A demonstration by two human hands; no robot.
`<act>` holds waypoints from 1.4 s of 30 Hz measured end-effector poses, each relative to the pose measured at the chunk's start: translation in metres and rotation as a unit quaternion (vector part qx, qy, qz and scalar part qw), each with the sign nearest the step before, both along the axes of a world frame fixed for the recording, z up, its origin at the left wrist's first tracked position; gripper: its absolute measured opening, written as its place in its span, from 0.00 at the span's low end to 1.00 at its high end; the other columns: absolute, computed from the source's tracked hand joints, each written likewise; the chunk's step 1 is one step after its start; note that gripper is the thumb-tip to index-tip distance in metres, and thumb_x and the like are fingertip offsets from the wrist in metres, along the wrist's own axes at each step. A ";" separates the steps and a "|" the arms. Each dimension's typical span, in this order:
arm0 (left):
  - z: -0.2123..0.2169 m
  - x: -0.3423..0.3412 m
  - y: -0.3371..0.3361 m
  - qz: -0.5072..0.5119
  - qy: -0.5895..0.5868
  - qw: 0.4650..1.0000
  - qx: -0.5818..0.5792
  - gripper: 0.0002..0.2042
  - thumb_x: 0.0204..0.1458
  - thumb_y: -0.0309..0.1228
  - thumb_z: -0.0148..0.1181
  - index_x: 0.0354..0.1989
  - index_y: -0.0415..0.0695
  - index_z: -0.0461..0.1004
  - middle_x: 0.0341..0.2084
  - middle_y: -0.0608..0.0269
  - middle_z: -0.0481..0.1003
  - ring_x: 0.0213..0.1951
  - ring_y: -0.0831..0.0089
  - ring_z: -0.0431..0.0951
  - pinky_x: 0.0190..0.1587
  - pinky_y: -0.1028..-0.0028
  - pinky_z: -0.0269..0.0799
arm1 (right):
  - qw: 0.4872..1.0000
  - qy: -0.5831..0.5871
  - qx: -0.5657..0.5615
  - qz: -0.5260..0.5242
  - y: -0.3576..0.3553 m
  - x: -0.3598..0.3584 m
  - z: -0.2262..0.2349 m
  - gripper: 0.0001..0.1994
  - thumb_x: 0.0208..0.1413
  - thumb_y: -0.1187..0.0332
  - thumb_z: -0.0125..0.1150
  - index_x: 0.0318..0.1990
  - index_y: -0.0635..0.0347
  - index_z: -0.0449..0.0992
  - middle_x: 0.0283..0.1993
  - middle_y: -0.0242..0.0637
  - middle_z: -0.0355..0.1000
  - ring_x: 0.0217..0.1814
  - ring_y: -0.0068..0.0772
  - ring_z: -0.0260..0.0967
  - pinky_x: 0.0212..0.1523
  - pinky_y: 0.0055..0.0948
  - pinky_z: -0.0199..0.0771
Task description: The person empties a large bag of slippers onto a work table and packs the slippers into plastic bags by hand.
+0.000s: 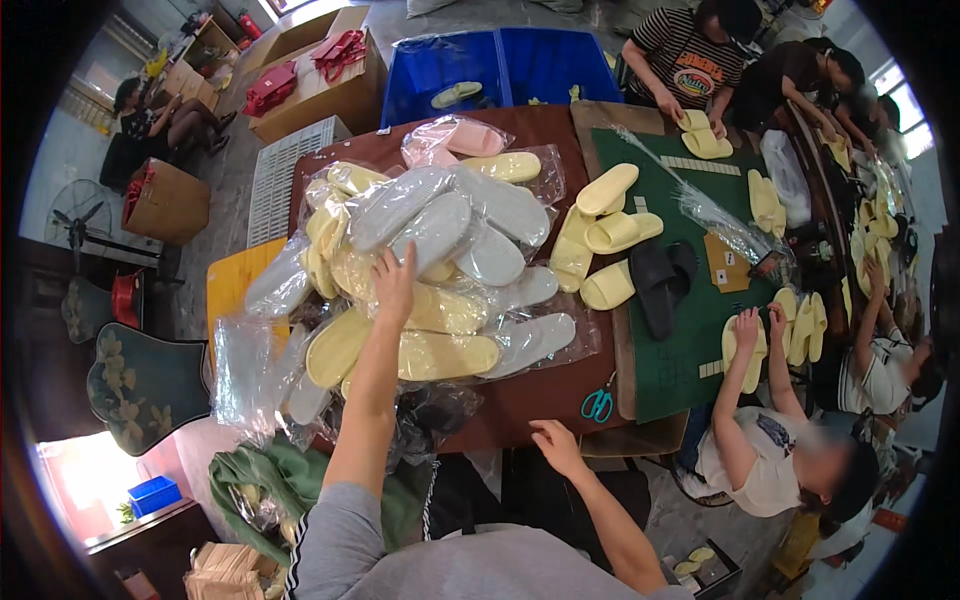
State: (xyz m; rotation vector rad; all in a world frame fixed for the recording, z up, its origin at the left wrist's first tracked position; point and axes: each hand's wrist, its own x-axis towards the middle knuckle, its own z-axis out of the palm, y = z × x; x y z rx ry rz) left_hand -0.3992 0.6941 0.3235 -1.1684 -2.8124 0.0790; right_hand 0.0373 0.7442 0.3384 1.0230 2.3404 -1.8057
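My left hand [395, 280] reaches into a heap of slippers in clear plastic bags. Its fingers are stretched out and rest against the sole of a grey slipper [435, 228]. Around it lie more bagged grey slippers and several yellow slippers [450, 355], with a pink pair [455, 137] at the far side. My right hand [557, 447] hovers by the table's near edge, fingers apart and loosely bent, with nothing in it. Teal-handled scissors [597, 405] lie on the brown tabletop [530, 408] a little to its right.
Loose yellow slippers [610, 232] and a dark pair [655, 290] lie on the green mat [660, 375] to the right. Several people handle slippers there. Blue bins [445, 65] and a cardboard box [340, 95] stand beyond the table. A flowered chair [150, 385] is at left.
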 end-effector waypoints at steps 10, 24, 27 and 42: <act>0.188 -0.006 -0.068 -0.144 -0.331 0.906 0.221 0.25 0.41 0.23 0.50 0.53 0.45 0.68 0.30 0.44 0.75 0.32 0.57 0.77 0.38 0.65 0.69 | 0.976 0.138 0.094 -0.138 0.054 -0.074 0.074 0.35 0.47 0.74 0.63 0.64 0.60 0.53 0.63 0.48 0.54 0.63 0.45 0.56 0.59 0.35 0.60; 0.267 0.021 -0.128 -0.148 -0.181 0.933 0.275 0.17 0.48 0.29 0.58 0.48 0.40 0.69 0.42 0.50 0.71 0.49 0.57 0.70 0.51 0.69 0.65 | 0.988 0.103 0.073 -0.085 -0.016 -0.122 0.216 0.18 0.52 0.76 0.56 0.52 0.58 0.67 0.39 0.39 0.70 0.39 0.21 0.67 0.41 0.23 0.67; 0.148 0.055 -0.177 -0.006 -0.516 0.769 0.378 0.16 0.55 0.35 0.55 0.46 0.37 0.68 0.42 0.54 0.72 0.47 0.68 0.70 0.46 0.70 0.67 | 0.955 0.191 0.057 -0.219 -0.021 -0.099 0.189 0.18 0.54 0.74 0.55 0.53 0.63 0.65 0.44 0.37 0.70 0.44 0.22 0.65 0.46 0.24 0.67; 0.104 0.292 0.005 0.230 -0.881 0.266 0.317 0.24 0.53 0.16 0.45 0.59 0.48 0.55 0.44 0.54 0.71 0.43 0.65 0.75 0.43 0.68 0.75 | 0.893 0.191 -0.029 -0.406 0.074 0.007 0.139 0.23 0.55 0.75 0.49 0.59 0.67 0.56 0.53 0.43 0.63 0.54 0.30 0.61 0.56 0.28 0.59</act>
